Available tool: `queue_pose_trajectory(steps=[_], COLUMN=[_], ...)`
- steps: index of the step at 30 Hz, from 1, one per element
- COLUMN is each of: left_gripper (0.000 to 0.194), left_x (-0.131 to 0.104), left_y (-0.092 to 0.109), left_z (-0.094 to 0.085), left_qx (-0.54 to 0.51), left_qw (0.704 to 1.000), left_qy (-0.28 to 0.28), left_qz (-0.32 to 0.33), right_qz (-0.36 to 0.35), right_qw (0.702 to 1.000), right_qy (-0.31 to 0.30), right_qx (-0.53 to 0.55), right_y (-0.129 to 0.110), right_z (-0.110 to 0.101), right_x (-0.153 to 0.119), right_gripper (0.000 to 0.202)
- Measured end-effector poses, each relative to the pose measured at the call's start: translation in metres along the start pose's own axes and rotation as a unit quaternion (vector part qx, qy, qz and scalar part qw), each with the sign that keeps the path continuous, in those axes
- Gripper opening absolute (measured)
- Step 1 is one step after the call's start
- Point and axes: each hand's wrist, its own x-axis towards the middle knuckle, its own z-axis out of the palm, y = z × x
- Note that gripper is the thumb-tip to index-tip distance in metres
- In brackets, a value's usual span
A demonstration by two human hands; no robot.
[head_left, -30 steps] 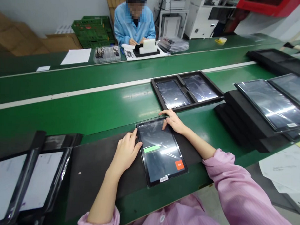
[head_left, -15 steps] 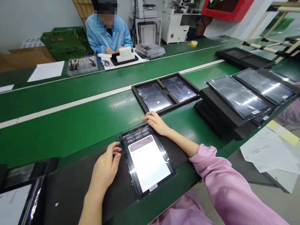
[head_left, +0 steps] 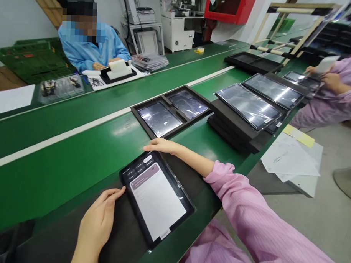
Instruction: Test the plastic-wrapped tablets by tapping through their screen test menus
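Observation:
A tablet (head_left: pixel 158 202) with a lit screen lies at an angle before me, above a dark foam sheet (head_left: pixel 65 219). Its screen shows a white panel under a purple box, with dark tiles at the top, one of them lit white. My right hand (head_left: pixel 160 145) is closed around the tablet's top edge, fingers together; the thumb is hidden. To the left, my left hand (head_left: pixel 102 211) has its fingers stretched out, and the fingertips touch the tablet's upper left edge. I cannot tell whether the tablet is slightly raised.
A black foam tray (head_left: pixel 184 122) holds two tablets. On the right, more tablets (head_left: pixel 248 105) lie on stacked black trays (head_left: pixel 231 135). Papers (head_left: pixel 291 156) lie below the bench edge. A co-worker in blue (head_left: pixel 92 48) sits opposite; another person's hands (head_left: pixel 332 81) are at far right.
My view has turned right. My right fingers have drawn together over the tablet's top edge, and my left fingertips have come onto its side. One screen tile has turned white.

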Motion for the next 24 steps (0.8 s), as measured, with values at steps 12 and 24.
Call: queue_pose_trajectory(steps=[12, 24], left_gripper=[0.062, 0.078], left_x=[0.003, 0.001], left_y=[-0.007, 0.018], left_z=[0.000, -0.001], left_qx=[-0.024, -0.033], left_qw=[0.999, 0.999], left_qy=[-0.019, 0.009], left_qz=[-0.044, -0.041], right_qz=[0.046, -0.018], right_qw=[0.999, 0.965], right_qy=[0.002, 0.035], right_qx=[-0.018, -0.260], right_y=[-0.004, 0.003], right_z=[0.001, 0.000], right_x=[0.007, -0.011], right_gripper=[0.057, 0.118])
